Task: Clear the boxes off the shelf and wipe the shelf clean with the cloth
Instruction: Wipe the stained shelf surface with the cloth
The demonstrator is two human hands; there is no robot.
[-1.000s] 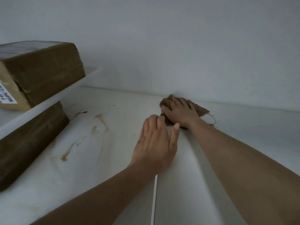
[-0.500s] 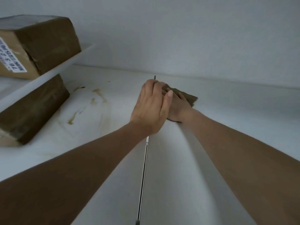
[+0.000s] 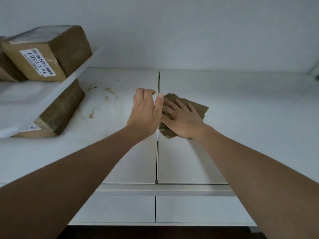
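Observation:
A brown cloth (image 3: 195, 105) lies flat on the white shelf (image 3: 241, 118), just right of its centre seam. My right hand (image 3: 181, 118) presses down on the cloth with fingers spread. My left hand (image 3: 146, 112) hovers beside it on the left, fingers loosely curled, thumb up, holding nothing. A brown cardboard box (image 3: 58, 116) sits on the shelf at the far left, under a higher white shelf board (image 3: 57, 90). A second labelled cardboard box (image 3: 48, 54) stands on that upper board.
Brown smears (image 3: 103, 99) stain the shelf between the lower box and my hands. A white back wall (image 3: 189, 31) closes the shelf. White cabinet fronts (image 3: 189, 207) lie below the front edge.
The view has tilted down, showing the shelf's front edge and cabinet fronts. My right hand has drawn the cloth back from the wall toward me; my left hand stayed beside it.

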